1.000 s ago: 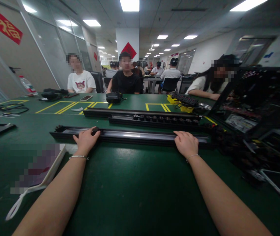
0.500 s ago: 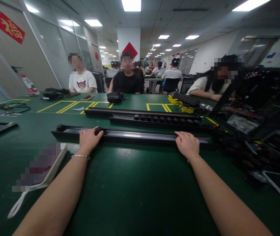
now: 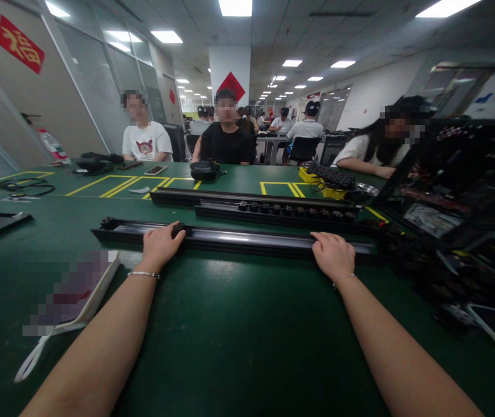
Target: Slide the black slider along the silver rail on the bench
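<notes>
A long black channel-shaped rail (image 3: pixel 247 238) with a shiny strip inside lies crosswise on the green table. Over its left part, my left hand (image 3: pixel 160 246) is closed on a small dark part (image 3: pixel 178 229) in the channel; the fingers partly cover it. Near the right end, my right hand (image 3: pixel 333 253) grips the same rail, its fingers bent over the top and its thumb out of sight. A small black piece (image 3: pixel 108 221) stands at the rail's left end. Behind lies a shorter black rail (image 3: pixel 213 209) holding a row of several black wheel-like parts (image 3: pixel 288 209).
Another long rail (image 3: pixel 178 195) lies farther back. At the left is a white-edged pouch (image 3: pixel 107 284) with a strap. Black parts and a dark open case (image 3: pixel 460 179) crowd the right side. Across the table sit people, near a black headset (image 3: pixel 204 169) and a phone (image 3: pixel 155 170).
The view has shifted very slightly. Both hands keep their places on the rail, and nothing else has visibly moved.
</notes>
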Tool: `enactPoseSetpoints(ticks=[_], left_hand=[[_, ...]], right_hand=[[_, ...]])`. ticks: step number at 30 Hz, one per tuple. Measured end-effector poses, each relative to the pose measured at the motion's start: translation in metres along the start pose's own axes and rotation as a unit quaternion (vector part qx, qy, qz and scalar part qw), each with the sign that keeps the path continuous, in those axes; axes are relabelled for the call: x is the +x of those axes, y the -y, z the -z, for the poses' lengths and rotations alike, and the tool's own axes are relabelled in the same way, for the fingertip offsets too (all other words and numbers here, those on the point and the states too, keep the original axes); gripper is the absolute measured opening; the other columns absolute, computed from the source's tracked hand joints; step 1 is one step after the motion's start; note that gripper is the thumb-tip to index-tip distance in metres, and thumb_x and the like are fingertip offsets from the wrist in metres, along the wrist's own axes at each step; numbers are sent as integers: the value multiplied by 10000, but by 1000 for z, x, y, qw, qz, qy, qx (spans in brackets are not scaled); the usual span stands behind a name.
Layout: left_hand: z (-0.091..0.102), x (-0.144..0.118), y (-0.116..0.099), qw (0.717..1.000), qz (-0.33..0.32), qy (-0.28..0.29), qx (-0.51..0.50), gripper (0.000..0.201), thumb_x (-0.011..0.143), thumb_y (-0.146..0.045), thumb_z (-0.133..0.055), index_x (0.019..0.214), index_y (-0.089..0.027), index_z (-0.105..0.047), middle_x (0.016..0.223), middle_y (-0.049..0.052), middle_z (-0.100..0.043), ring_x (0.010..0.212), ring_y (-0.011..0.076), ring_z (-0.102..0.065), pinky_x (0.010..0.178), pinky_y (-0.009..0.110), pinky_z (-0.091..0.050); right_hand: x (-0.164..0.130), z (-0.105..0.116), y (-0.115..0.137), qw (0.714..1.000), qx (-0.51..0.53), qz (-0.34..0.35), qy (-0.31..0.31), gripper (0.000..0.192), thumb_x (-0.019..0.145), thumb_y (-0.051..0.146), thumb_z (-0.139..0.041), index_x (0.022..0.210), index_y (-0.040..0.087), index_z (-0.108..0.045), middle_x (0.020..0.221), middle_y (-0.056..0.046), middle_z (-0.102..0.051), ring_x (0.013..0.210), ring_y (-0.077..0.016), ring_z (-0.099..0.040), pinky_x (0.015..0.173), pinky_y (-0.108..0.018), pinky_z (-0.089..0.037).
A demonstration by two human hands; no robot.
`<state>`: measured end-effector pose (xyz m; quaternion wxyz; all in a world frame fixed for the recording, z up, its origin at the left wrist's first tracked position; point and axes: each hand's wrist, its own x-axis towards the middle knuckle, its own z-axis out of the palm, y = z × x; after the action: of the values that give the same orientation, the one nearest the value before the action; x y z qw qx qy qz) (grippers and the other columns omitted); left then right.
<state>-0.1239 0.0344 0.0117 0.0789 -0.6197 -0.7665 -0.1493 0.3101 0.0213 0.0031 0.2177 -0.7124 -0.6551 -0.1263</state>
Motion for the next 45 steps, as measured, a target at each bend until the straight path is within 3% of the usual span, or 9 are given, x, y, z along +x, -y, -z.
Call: enactPoseSetpoints(ticks=[45], left_hand=[[-1,-2,-9,999,-28,19,2,547,837,-545,-294,1270,-288,-507,1156,100,-640,1129,245,-523,987,411,-252]], right_hand=[[-1,7,4,999,15,-11,26,424,834,262,-331,1143,279,-622,1205,-15,-602,1107,-228,-468,894,-410,-343]])
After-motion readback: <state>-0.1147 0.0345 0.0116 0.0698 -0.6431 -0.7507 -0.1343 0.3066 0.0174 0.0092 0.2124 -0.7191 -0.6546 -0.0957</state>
